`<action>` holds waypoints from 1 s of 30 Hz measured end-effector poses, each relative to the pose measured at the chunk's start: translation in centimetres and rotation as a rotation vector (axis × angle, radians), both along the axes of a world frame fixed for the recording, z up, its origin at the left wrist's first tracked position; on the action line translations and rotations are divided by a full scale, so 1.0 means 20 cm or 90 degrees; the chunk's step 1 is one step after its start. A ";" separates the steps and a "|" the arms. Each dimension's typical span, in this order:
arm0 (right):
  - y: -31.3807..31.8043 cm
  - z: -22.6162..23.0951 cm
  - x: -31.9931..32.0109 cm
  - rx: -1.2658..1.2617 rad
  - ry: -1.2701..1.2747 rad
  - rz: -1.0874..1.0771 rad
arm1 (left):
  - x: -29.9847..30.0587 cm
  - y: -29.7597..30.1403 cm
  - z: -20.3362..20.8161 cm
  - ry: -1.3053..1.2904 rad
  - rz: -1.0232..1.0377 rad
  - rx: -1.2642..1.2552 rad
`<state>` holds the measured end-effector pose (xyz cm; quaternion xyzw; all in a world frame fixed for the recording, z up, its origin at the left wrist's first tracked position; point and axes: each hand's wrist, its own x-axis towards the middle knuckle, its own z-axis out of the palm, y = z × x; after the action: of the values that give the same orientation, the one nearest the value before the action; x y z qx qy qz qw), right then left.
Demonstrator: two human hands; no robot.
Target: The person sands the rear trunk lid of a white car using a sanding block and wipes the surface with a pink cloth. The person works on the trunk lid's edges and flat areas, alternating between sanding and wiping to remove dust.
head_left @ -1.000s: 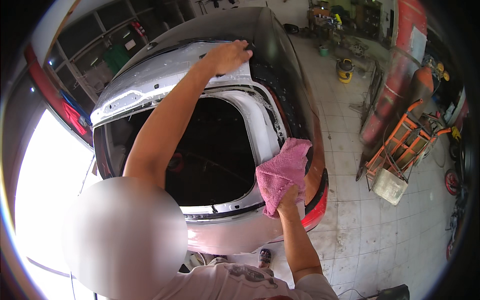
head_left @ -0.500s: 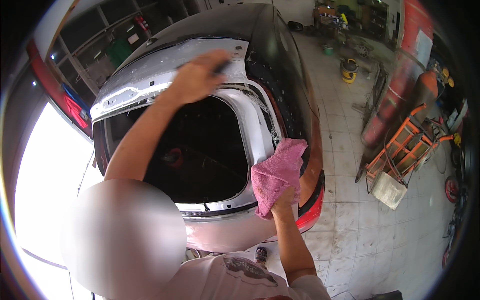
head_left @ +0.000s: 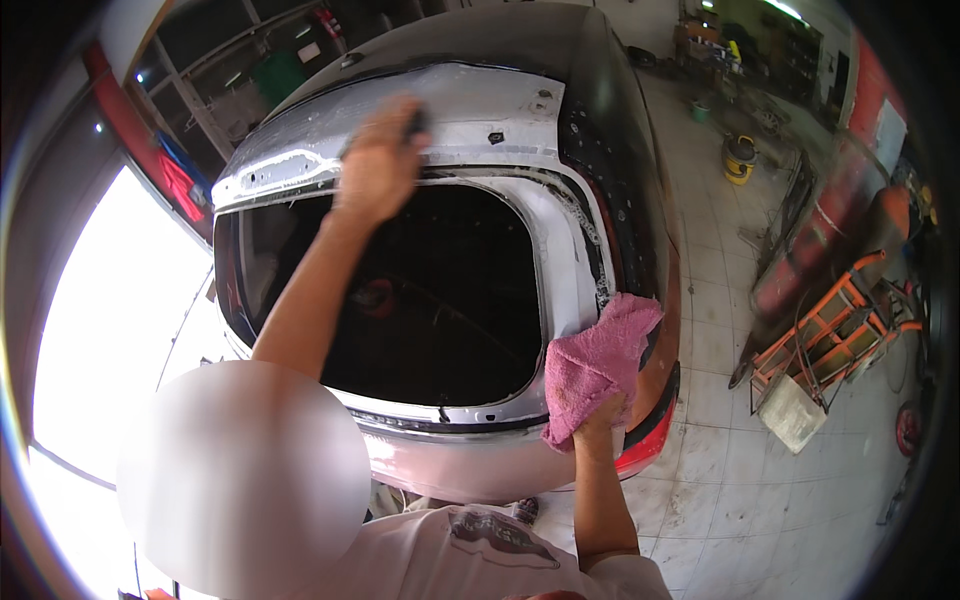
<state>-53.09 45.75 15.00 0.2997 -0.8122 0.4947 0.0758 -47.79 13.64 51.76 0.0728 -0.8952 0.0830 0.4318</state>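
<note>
Pink and crumpled, a cloth (head_left: 598, 368) hangs bunched in the right hand (head_left: 600, 418), whose fingers are closed around its lower edge; the cloth lies against the right side of the car's rear opening, just above the red tail light (head_left: 650, 448). The right forearm rises from the lower edge of the view, straight up to that hand.

The left hand (head_left: 378, 165) is stretched far up and forward, pressed on the pale, sanded metal panel (head_left: 480, 110) that runs across the top of the opening. It is curled around a small dark tool (head_left: 414, 122), of which only the tip shows past the fingers; what kind of tool it is cannot be told. The hand is slightly blurred.

The car (head_left: 600, 90) is dark on its roof and side, with bare whitish patches along the frame of the opening. The opening (head_left: 420, 290) itself is a wide dark hole, its inside too dim to read.

To the right, on the tiled floor (head_left: 720, 470), stands an orange metal cart (head_left: 835, 335), and farther back a yellow bucket (head_left: 740, 160). A bright window fills the left edge of the view.
</note>
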 end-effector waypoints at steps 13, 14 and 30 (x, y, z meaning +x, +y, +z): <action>0.01 0.17 0.06 0.080 0.123 -0.046 | 0.13 -0.08 -0.01 -0.139 -0.105 -0.116; 0.02 0.18 0.05 0.019 0.061 -0.020 | 0.24 -0.22 0.02 -0.161 -0.085 -0.112; -0.01 0.19 0.04 -0.453 -0.160 0.276 | 0.40 -0.29 0.06 -0.252 -0.115 -0.203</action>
<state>-52.27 45.57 18.82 0.3559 -0.5123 0.7809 -0.0308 -39.84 7.78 53.01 -0.0937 -0.9407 0.1965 0.2600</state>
